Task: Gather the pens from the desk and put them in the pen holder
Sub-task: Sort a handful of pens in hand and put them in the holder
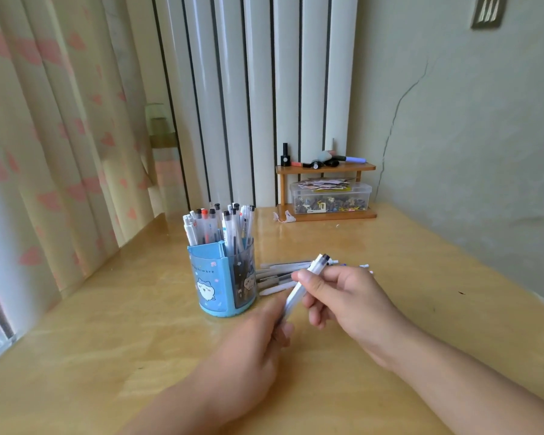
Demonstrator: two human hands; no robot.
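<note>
Both hands hold one pen (299, 290) above the counter (421, 293): right hand (343, 296) pinches its upper part, left hand (252, 337) apparently grips the lower end. The holder (222, 277) is already crowded with pens; a small pile (280, 274) remains beside it.

The blue pen holder (222, 277), standing left of the hands near the middle of the desk, carries dark lettering across its front panel; only the ending "hiware" reads with any confidence, its first letters blurred. A small red mark near the panel's top right corner is too small to read.
</note>
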